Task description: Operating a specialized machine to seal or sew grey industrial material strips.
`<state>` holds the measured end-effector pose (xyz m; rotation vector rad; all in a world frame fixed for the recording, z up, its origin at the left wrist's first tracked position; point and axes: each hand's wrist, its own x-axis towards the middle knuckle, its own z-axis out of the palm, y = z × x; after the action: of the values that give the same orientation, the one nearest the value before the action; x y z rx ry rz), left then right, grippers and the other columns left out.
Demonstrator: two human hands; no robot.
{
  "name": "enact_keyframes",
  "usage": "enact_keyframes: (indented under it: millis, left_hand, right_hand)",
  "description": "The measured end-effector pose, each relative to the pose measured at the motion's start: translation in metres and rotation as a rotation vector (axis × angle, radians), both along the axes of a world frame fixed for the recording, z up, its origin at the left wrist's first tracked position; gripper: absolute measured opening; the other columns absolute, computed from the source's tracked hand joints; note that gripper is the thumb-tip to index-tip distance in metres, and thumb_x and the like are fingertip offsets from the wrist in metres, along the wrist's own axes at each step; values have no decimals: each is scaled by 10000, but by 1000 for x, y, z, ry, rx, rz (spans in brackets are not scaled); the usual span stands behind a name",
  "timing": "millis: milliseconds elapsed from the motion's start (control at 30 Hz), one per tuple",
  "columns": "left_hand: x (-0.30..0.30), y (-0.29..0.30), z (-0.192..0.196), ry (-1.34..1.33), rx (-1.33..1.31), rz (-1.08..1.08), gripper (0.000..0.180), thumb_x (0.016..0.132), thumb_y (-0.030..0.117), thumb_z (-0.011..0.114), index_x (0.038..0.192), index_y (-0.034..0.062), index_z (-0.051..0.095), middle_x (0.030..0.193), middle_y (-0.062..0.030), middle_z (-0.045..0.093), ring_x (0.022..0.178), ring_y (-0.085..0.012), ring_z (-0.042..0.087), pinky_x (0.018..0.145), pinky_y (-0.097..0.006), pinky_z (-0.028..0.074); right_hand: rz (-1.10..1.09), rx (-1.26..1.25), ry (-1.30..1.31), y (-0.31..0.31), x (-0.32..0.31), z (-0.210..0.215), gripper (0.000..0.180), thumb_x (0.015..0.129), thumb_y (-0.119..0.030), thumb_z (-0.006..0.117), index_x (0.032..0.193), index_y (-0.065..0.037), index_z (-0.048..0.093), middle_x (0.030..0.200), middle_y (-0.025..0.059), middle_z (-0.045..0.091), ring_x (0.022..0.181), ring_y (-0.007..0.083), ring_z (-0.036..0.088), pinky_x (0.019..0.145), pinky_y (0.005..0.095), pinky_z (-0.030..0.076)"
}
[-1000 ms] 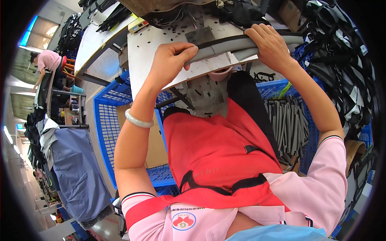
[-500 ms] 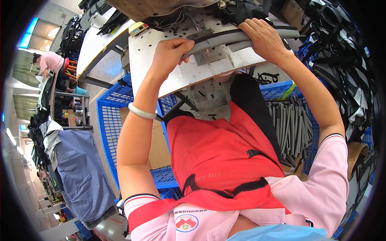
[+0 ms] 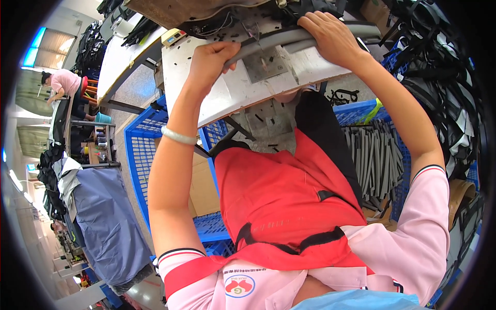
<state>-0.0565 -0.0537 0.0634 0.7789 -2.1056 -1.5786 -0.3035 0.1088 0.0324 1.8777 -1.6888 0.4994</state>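
Note:
My left hand (image 3: 212, 64) pinches the left end of a long grey foam strip (image 3: 263, 43) with black edging along its far side. Its fingers are closed round that end, above the white work table (image 3: 222, 101). Further right, my right hand (image 3: 333, 41) is closed over the same strip, and the right end sticks out past it. The strip bows slightly between the hands and passes over a square metal plate (image 3: 263, 66) set in the table. A brown machine body (image 3: 191, 11), which looks like a sewing machine, stands just beyond; its needle area is partly hidden.
Blue plastic crates stand by my legs; the right crate (image 3: 356, 109) holds many grey strips (image 3: 374, 160), the left crate (image 3: 144, 170) cardboard. Black strapped goods (image 3: 439, 93) are heaped at right. Another person (image 3: 64, 82) works at far left, beyond a blue cloth-covered pile (image 3: 106, 222).
Both hands have shifted slightly away from me and to the left, carrying the foam strip further over the table toward the machine. The grip of each hand looks the same.

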Motion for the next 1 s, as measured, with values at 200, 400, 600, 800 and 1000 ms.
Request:
enact_keyframes:
  millis: [200, 400, 600, 800, 1000]
  left_hand:
    - [18, -28, -9, 114, 76, 105, 266, 912, 225, 622, 972, -28, 681, 679, -47, 639, 568, -81, 519, 540, -218, 409]
    - [30, 42, -23, -206, -94, -106, 299, 904, 257, 610, 1012, -15, 676, 789, -81, 676, 674, -93, 608, 625, -236, 499]
    - [18, 88, -67, -54, 66, -289, 368, 875, 339, 622, 909, -20, 696, 779, -56, 667, 704, -132, 561, 683, -281, 472]
    - [111, 65, -58, -336, 288, -391, 449, 934, 422, 553, 977, -5, 687, 687, -4, 585, 690, -85, 520, 651, -242, 423]
    - [101, 82, 6, -186, 102, -220, 266, 875, 202, 676, 1004, -30, 684, 695, -13, 621, 564, -67, 512, 495, -218, 411]
  right_hand:
    - [-180, -28, -177, 1, 1, 23, 345, 698, -128, 701, 991, -18, 555, 916, 139, 603, 911, 292, 581, 816, 389, 450]
    - [440, 357, -148, 56, 156, 7, 172, 712, -76, 607, 882, -58, 585, 1031, 104, 590, 1058, 285, 548, 868, 365, 482]
    - [358, 756, 18, 52, 230, -38, 190, 781, -164, 544, 913, -27, 560, 1053, 160, 591, 1074, 277, 546, 957, 401, 414]
    - [207, 522, -506, 77, 121, -1, 362, 707, -17, 656, 1043, -54, 526, 932, 155, 595, 938, 368, 566, 815, 436, 454]
    - [157, 507, -502, 91, 82, 35, 340, 754, -77, 672, 1056, -33, 523, 929, 156, 580, 932, 353, 567, 788, 402, 449]
